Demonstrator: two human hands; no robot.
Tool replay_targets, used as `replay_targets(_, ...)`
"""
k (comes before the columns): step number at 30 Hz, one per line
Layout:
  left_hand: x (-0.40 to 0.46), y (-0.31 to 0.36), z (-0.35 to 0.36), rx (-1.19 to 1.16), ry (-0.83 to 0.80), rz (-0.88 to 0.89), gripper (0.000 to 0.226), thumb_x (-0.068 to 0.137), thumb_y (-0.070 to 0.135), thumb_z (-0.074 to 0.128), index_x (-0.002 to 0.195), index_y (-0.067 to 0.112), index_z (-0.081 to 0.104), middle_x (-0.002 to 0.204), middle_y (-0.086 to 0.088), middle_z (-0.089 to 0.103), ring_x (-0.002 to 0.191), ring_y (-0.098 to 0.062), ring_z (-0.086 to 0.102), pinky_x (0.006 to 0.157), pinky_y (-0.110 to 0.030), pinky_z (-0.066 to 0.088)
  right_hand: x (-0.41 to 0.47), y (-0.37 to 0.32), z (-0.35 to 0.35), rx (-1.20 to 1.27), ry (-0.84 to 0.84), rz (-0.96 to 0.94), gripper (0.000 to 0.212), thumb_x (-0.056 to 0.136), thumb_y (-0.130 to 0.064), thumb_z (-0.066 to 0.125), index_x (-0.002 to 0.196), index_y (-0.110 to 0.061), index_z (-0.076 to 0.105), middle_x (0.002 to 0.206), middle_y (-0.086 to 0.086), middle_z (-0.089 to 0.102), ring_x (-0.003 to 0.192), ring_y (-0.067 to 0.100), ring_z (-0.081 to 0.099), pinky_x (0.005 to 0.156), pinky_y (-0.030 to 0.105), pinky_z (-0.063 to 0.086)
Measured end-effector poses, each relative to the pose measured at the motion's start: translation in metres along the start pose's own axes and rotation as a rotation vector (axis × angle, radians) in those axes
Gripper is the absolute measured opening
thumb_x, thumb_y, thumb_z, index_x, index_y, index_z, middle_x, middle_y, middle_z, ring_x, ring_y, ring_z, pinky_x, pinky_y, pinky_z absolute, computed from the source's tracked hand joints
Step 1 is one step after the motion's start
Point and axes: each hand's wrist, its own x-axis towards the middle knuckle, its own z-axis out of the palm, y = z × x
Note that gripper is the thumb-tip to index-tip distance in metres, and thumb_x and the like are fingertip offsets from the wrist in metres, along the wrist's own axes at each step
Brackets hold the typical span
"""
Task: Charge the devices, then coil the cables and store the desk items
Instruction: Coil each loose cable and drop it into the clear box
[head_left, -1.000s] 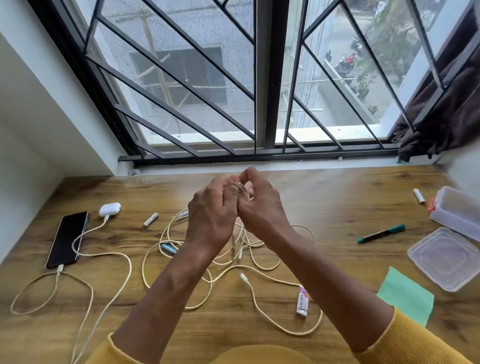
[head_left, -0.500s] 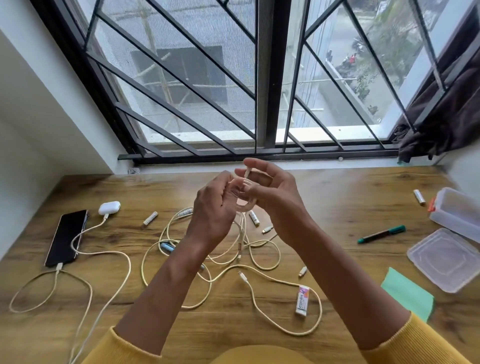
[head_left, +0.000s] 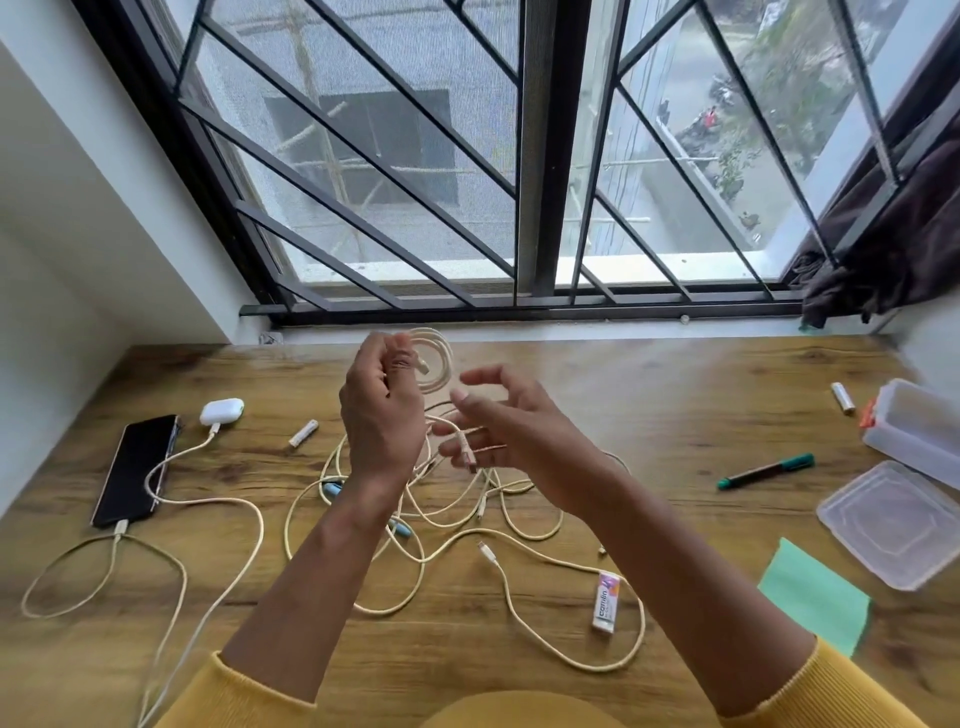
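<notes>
Cream charging cable (head_left: 435, 358) part-coiled above a wooden desk.
Small loops are raised at the far centre; the remaining length trails down into a loose tangle (head_left: 467, 519) on the desk.

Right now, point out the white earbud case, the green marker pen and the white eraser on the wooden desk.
White earbud case (head_left: 222, 411): head view, middle of its lid.
Green marker pen (head_left: 765, 472): head view, middle of its dark barrel.
White eraser (head_left: 605, 601): head view, middle of its printed sleeve.
</notes>
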Motion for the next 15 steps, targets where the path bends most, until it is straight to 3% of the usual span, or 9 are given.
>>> replay_targets(3,0.000,0.000,0.000,-0.088,-0.005,-0.070,0.036,0.109,0.048,0.044,0.085,0.025,0.057,0.075,0.005,0.060,0.066,-0.017,0.053,0.061,-0.048,0.048,-0.005,0.000,0.003,0.003,-0.098,0.017,0.046,0.097,-0.006,0.073,0.134,-0.009,0.045,0.099,0.025,0.074,0.081,0.032,0.068,0.073,0.044,0.064)
replay_targets(5,0.000,-0.002,0.000,-0.159,-0.024,-0.140,0.038,0.109,0.051,0.045,0.083,0.027,0.059,0.076,0.003,0.061,0.069,-0.021,0.054,0.063,-0.046,0.047,-0.004,-0.001,0.003,-0.026,-0.084,-0.025,0.031,0.097,0.004,0.069,0.123,-0.003,0.054,0.092,0.024,0.072,0.074,0.027,0.068,0.069,0.043,0.064)
replay_targets(8,-0.001,-0.003,-0.002,-0.205,-0.087,-0.167,0.044,0.108,0.051,0.046,0.084,0.017,0.058,0.074,-0.003,0.056,0.067,-0.022,0.048,0.064,-0.044,0.042,0.003,-0.006,-0.005,0.103,-0.023,-0.078,0.017,0.096,0.010,0.062,0.112,0.005,0.066,0.093,0.024,0.072,0.075,0.025,0.069,0.078,0.042,0.065)
replay_targets(12,-0.003,0.002,-0.005,-0.220,-0.156,-0.110,0.049,0.108,0.049,0.044,0.085,0.007,0.054,0.073,-0.005,0.052,0.066,-0.022,0.043,0.062,-0.044,0.038,0.007,-0.011,-0.015,0.362,-0.113,-0.037,0.033,0.093,0.014,0.057,0.126,0.012,0.061,0.103,0.027,0.069,0.088,0.030,0.071,0.090,0.041,0.064)
replay_targets(15,-0.004,0.007,-0.005,-0.211,-0.175,-0.097,0.046,0.108,0.048,0.044,0.084,0.009,0.054,0.074,-0.002,0.053,0.067,-0.019,0.044,0.063,-0.043,0.038,0.008,-0.008,-0.015,0.416,-0.077,-0.045,0.037,0.094,0.018,0.056,0.131,0.018,0.055,0.099,0.025,0.070,0.088,0.030,0.071,0.093,0.043,0.063)
